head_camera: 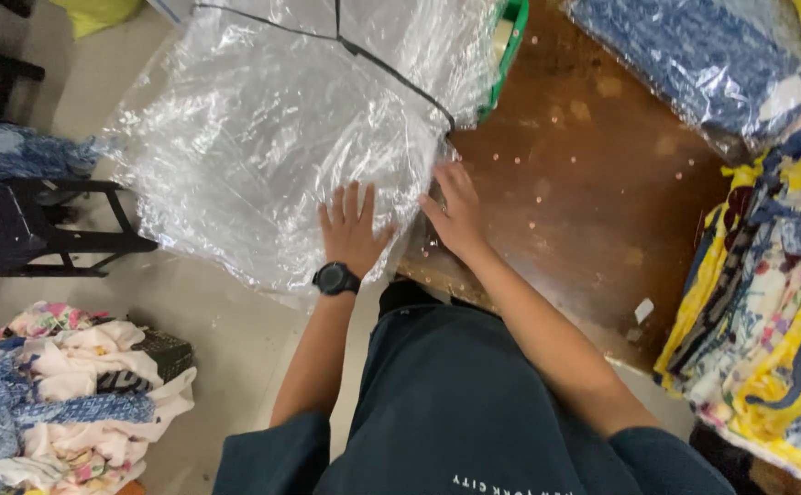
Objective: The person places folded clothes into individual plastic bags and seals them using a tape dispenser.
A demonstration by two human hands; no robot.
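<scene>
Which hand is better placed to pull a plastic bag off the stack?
Probably the right hand: its fingers sit at the edge of the plastic bags. The left hand lies flat on top.

Bare table [584, 192] is lying open beside the right hand [455, 215]; plastic bags [272, 137] and cloth piles [767, 275] are crowding its sides.

Single head-worn view, looking steeply down, close over wooden table [593, 183] edge; wearer's torso fills lower centre, floor [199, 312] at left.
</scene>
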